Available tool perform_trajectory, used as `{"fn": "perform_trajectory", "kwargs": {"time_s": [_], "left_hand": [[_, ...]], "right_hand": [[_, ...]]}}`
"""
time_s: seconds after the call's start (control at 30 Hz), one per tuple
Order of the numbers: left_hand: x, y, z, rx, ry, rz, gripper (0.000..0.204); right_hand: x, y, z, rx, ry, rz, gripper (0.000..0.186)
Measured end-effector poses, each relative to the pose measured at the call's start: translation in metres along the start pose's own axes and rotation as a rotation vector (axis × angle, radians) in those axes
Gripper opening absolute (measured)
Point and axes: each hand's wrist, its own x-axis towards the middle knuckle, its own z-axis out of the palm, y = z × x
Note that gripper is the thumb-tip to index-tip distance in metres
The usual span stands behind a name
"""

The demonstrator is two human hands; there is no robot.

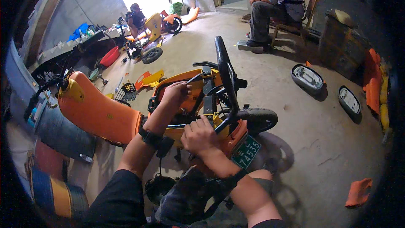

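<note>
A partly stripped orange and yellow scooter (175,80) stands in front of me, its inner frame uncovered behind the front shield. My left hand (176,95) is closed round a slim silver tool (194,78), whose end reaches toward the far side of the black frame bracket (208,95). Its exact kind is too small to tell. My right hand (199,136) rests with bent, closed fingers on the near side of the same bracket; anything under the fingertips is hidden. Right of both hands rises a black tubular rear rack (226,67), above the rear wheel (259,119) and a green licence plate (246,152).
Two grey oval housings (307,77) and an orange panel piece (358,192) lie on the floor to the right. Yellow and orange panels (151,79) lie beyond the scooter. A seated person (278,4) is at the back right; another person (136,19) works beside a dismantled scooter.
</note>
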Motion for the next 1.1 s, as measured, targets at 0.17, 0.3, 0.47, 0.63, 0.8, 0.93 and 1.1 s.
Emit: {"fn": "perform_trajectory", "kwargs": {"time_s": [0.17, 0.3, 0.47, 0.63, 0.8, 0.93, 1.1], "left_hand": [[-0.013, 0.01, 0.013, 0.319, 0.094, 0.039, 0.02], [-0.025, 0.022, 0.019, 0.416, 0.103, 0.016, 0.019], [-0.03, 0.027, 0.039, 0.711, 0.116, -0.004, 0.019], [-0.022, 0.025, 0.028, 0.816, 0.014, 0.008, 0.023], [-0.006, 0.023, 0.024, 1.033, 0.106, 0.024, 0.033], [-0.006, 0.024, 0.039, 1.338, 0.093, 0.197, 0.033], [-0.019, 0.021, 0.071, 1.74, 0.121, 0.577, 0.038]], "right_hand": [[0.001, 0.0, -0.008, 0.004, -0.034, 0.0, 0.018], [0.0, 0.0, -0.006, -0.003, -0.06, -0.007, 0.021], [-0.006, 0.005, 0.005, -0.029, 0.008, -0.009, 0.023], [-0.005, 0.005, 0.003, 0.003, -0.006, -0.029, 0.026], [-0.002, 0.002, -0.002, -0.023, -0.033, -0.023, 0.026], [-0.006, 0.003, 0.0, -0.016, -0.077, -0.014, 0.024], [-0.006, 0.005, 0.001, 0.006, -0.073, -0.013, 0.024]]}}
